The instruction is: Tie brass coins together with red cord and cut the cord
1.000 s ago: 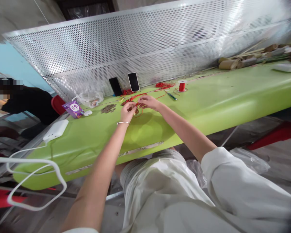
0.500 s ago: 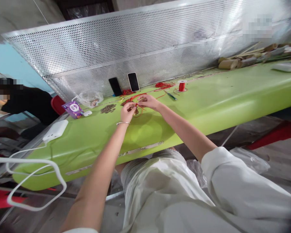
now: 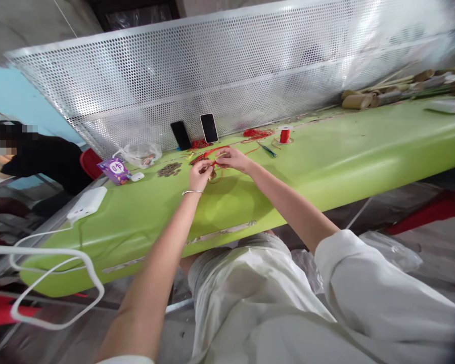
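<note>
Over the green table (image 3: 326,167), my left hand (image 3: 199,173) and my right hand (image 3: 231,158) meet fingertip to fingertip. Both are closed in a pinch on a thin red cord (image 3: 214,164), whose loose ends curl below the fingers. A small brownish piece hangs under the left fingertips, too small to make out. Just beyond the hands lie more red cords (image 3: 212,150). Left of them is a spread of dull coins (image 3: 169,170). A spool of red cord (image 3: 284,135) stands to the right, near small thread snips (image 3: 268,150).
Two phones (image 3: 209,128) lean against the perforated metal screen (image 3: 167,81) behind. At left are a plastic bag (image 3: 141,153), a purple packet (image 3: 114,171) and a white power strip (image 3: 87,203) with its cable. Bamboo pieces (image 3: 358,100) lie at far right. Another person (image 3: 53,162) sits at left.
Hardly anything differs. The fingers have shifted very slightly around the red cord, and both hands keep their place over the table.
</note>
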`<state>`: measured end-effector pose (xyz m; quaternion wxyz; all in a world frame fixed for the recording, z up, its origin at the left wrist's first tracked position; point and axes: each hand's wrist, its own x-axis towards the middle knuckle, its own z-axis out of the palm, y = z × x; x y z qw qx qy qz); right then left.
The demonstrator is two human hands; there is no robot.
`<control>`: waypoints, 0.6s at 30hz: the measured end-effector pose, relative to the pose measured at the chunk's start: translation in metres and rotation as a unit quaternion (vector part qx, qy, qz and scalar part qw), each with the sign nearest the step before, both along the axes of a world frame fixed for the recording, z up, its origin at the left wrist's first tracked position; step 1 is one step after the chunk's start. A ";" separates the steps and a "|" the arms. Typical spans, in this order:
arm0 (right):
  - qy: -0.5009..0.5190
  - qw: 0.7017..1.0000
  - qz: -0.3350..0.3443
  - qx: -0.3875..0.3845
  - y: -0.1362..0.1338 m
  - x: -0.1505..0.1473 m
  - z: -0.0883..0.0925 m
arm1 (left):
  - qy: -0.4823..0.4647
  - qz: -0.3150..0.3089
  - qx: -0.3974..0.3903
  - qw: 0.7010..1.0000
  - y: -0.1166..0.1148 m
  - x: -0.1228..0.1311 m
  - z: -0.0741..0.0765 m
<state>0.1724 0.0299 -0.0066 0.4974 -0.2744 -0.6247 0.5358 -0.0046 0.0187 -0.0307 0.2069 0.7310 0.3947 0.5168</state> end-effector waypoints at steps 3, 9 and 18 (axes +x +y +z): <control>-0.002 1.000 0.001 -0.009 0.000 0.000 0.000 | -0.012 0.006 0.002 1.000 0.001 0.000 0.000; -0.011 1.000 0.007 -0.025 -0.002 0.001 0.002 | -0.010 0.017 0.005 1.000 0.001 0.001 -0.001; -0.004 0.999 0.014 -0.041 -0.003 0.002 0.002 | 0.015 0.021 0.019 0.999 -0.002 0.006 -0.001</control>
